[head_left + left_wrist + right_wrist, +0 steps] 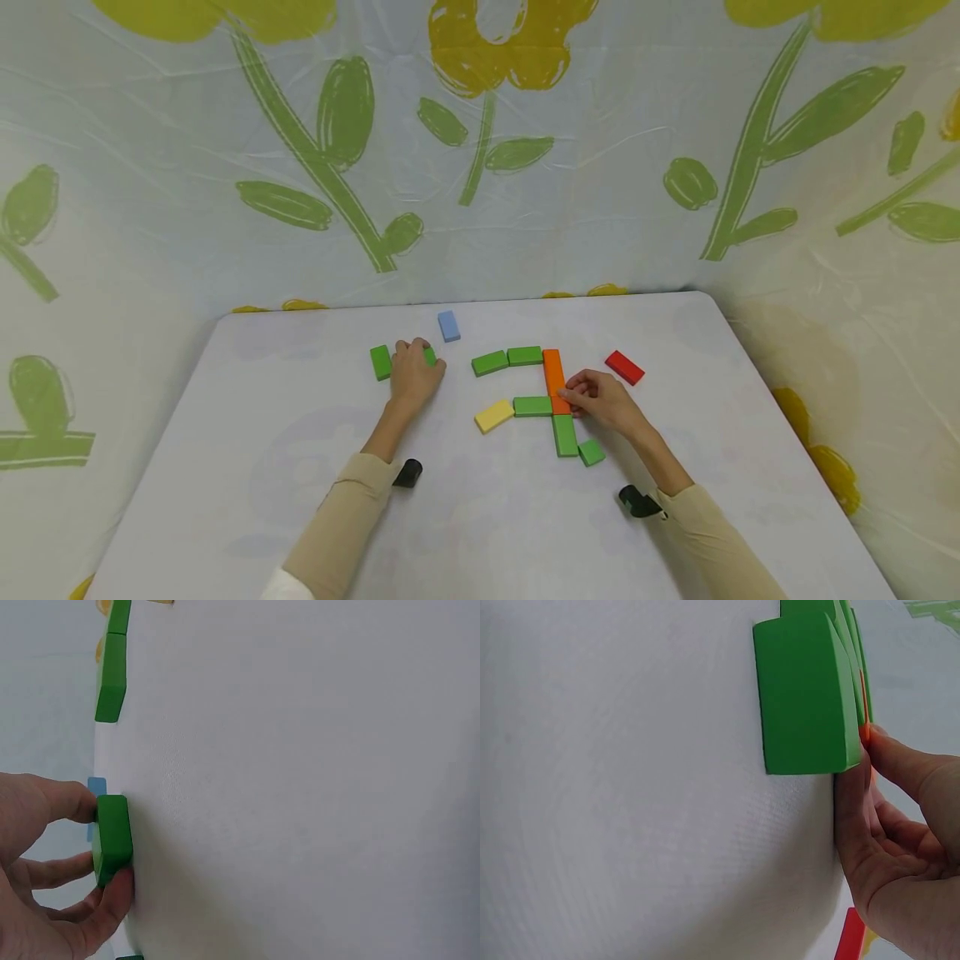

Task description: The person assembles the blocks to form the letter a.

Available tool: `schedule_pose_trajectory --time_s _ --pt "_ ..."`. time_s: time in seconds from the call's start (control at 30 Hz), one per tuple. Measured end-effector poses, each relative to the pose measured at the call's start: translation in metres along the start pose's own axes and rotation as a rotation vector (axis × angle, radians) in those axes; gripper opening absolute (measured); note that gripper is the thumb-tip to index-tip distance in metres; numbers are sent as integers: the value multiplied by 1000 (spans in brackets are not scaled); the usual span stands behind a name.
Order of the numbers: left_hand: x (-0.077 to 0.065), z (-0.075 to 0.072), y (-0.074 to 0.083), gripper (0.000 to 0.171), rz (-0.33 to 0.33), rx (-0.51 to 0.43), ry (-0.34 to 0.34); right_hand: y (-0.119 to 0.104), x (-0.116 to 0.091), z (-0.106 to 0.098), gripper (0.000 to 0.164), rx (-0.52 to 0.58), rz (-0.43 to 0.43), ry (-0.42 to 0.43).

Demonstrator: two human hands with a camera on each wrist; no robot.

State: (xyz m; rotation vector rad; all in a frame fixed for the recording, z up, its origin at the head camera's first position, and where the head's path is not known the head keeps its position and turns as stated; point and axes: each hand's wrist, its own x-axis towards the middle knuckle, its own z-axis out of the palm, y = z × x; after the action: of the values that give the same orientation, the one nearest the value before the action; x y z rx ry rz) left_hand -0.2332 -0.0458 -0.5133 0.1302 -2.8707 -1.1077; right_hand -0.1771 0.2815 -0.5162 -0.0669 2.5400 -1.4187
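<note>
Pinching the short orange block (pixel 561 407), the right hand (pixel 606 404) could skew adjoining blocks (pixel 533 407) by pushing unevenly, while the left hand (pixel 414 379) grips a green block (pixel 115 832).

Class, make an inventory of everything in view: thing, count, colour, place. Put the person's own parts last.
Green blocks: 7, green, two at left, five grouped near the orange
Orange blocks: apparently 2, orange, end to end, right of the middle
Yellow block: 1, yellow, between the hands
Blue block: 1, blue, farthest back
Red block: 1, red, farthest right of the blocks
Table: 1, white, under the blocks
Cloth: sheets uncountable, pale with green-and-yellow flowers, behind and beside the table
Wrist devices: 2, black, at the cuffs
Sleeves: 2, beige, near edge
Left hand: 1, bare, pinching a green block
Right hand: 1, bare, pinching an orange block
</note>
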Motion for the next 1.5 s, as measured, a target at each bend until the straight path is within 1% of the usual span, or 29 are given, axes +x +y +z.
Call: schedule_pose_trajectory --time_s 0.23,0.37,0.5,0.73,0.97,1.2,1.37,1.5 --pt "-10 -1 -2 36 30 16 22 0 1 1 25 -6 6 4" --pt "-19 -3 -1 35 55 -2 34 0 0 1 25 -15 6 5" --pt "-29 -7 0 35 74 -26 31 0 0 0 25 -20 3 7" --pt "-41 -7 -2 34 104 -69 45 -1 -1 0 25 -22 15 5" --pt "-54 -9 -6 36 95 -111 22 -2 -1 0 25 -21 21 6" --pt "-66 -12 -13 37 103 -181 -13 -1 0 1 25 -26 16 10" --pt "-76 -13 -16 36 108 -192 -19 -1 0 1 25 -27 16 10" --pt "-84 -13 -16 37 100 -204 -47 -1 1 2 26 -24 19 15"
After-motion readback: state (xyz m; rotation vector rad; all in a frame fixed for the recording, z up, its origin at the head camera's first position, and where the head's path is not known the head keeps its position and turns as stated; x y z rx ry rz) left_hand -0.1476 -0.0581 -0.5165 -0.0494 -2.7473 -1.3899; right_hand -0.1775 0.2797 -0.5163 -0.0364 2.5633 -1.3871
